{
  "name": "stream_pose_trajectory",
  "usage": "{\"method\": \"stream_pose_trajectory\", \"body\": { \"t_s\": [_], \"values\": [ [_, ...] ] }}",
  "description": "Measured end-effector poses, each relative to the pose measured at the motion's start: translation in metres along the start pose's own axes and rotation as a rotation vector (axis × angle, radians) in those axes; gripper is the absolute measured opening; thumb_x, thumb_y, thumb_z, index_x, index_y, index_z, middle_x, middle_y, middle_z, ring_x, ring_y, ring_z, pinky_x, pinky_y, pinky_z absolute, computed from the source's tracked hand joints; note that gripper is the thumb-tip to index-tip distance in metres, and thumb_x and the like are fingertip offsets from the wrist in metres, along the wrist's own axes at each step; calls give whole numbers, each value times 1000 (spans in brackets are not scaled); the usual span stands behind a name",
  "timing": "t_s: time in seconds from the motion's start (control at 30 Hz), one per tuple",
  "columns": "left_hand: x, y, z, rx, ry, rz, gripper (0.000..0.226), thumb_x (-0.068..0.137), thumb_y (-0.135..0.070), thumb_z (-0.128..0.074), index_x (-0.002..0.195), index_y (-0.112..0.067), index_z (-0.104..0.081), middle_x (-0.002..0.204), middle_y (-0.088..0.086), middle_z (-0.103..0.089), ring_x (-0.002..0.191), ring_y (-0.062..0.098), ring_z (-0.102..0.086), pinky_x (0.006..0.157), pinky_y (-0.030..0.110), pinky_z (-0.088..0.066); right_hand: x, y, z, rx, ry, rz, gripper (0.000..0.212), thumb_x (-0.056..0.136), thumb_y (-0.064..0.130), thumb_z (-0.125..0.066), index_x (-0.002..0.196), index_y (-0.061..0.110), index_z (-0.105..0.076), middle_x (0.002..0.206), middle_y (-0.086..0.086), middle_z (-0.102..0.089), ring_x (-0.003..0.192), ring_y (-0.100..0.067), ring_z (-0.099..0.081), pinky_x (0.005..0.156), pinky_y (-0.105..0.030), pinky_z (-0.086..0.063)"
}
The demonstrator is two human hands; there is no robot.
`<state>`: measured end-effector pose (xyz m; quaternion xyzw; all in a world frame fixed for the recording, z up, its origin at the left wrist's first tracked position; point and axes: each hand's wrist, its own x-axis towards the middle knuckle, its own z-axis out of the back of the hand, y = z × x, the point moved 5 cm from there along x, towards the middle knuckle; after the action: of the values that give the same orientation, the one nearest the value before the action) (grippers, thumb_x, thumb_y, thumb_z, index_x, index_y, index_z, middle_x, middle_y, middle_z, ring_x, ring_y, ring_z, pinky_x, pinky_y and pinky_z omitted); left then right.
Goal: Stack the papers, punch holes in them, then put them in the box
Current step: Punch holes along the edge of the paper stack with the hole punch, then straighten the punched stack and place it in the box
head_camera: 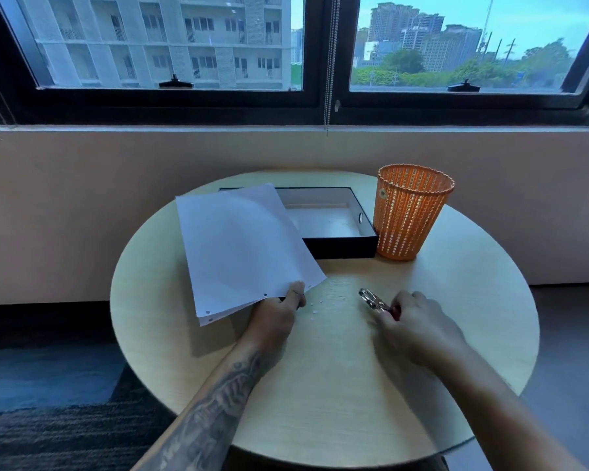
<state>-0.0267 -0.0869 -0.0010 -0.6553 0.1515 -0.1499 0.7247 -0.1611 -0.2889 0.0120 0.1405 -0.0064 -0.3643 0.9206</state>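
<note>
A stack of white papers (242, 246) is lifted off the round table, tilted up over the left part of the box. Several punched holes show along its near edge. My left hand (279, 314) pinches that near edge at the right corner. The open black box (340, 248) with a white inside lies behind the papers, partly hidden by them. My right hand (412, 321) rests on the table, closed around the red handles of a metal hole punch (374, 299) whose jaws point left.
An orange mesh basket (410, 215) stands just right of the box. Small white paper dots (315, 305) lie scattered on the round wooden table (337, 385) between my hands. A wall and window run behind the table.
</note>
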Motion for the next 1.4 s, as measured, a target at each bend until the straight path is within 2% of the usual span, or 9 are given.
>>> {"method": "stream_pose_trajectory", "body": {
  "t_s": [0.1,0.23,0.43,0.6,0.7,0.9,1.13,1.27,1.4],
  "values": [
    [-13,-1,-2,-24,55,40,39,98,-36,-60,68,-11,-61,69,3,-49,62,14,-40,55,23,-31,2,5,3,-121,-34,27,54,88,68,-43,118,25,-59,124,-3,-59,115,-27,-52,91,-41,-43],
    [-20,1,-4,52,120,-4,43,98,-41,-58,60,-20,-56,65,-3,-49,63,13,-42,64,29,-34,25,44,20,495,-82,96,50,88,61,-55,119,22,-63,118,-1,-64,106,-21,-59,82,-37,-50],
    [-30,5,-23,-26,260,110,47,98,-39,-59,56,-21,-50,57,-2,-46,53,13,-41,53,22,-36,60,107,1,1276,483,-46,32,96,34,-62,114,8,-68,107,-12,-76,91,-27,-73,71,-33,-58],
    [-24,15,-14,-110,259,100,55,70,-75,-69,65,-20,-69,70,4,-56,66,20,-48,69,38,-38,77,116,3,1521,401,27,32,93,-7,-53,124,-5,-59,104,-20,-71,79,-27,-72,75,-38,-61],
    [-18,10,4,-275,211,45,71,57,-81,-72,88,-16,-75,82,12,-72,69,21,-63,62,28,-48,82,110,20,1649,340,88,37,93,-9,-51,128,0,-60,105,-19,-71,72,-21,-74,68,-34,-63],
    [32,-16,70,-879,249,49,79,91,-72,-37,123,-8,-70,122,19,-71,108,34,-69,93,51,-56,76,102,56,1685,283,201,37,93,-6,-54,129,1,-59,104,-17,-72,77,-25,-73,73,-39,-62],
    [93,-88,103,-584,216,-39,45,79,-41,-75,112,-10,-67,84,8,-69,76,21,-63,71,31,-52,77,123,79,1490,163,360,26,94,1,-60,118,10,-65,105,-15,-74,85,-25,-74,78,-42,-61],
    [106,-118,107,-420,96,-287,22,92,-1,-60,113,-4,-68,98,8,-79,84,22,-75,80,35,-61,79,131,88,1401,13,450,22,94,-1,-59,108,14,-68,99,-5,-76,86,-17,-74,77,-33,-58],
    [112,-129,106,-334,10,-388,20,83,-5,-66,100,-13,-74,95,6,-78,81,23,-73,77,37,-60,81,133,98,1387,-118,485,22,95,-1,-58,111,12,-66,97,-4,-75,85,-14,-74,78,-32,-60]
  ]
}}
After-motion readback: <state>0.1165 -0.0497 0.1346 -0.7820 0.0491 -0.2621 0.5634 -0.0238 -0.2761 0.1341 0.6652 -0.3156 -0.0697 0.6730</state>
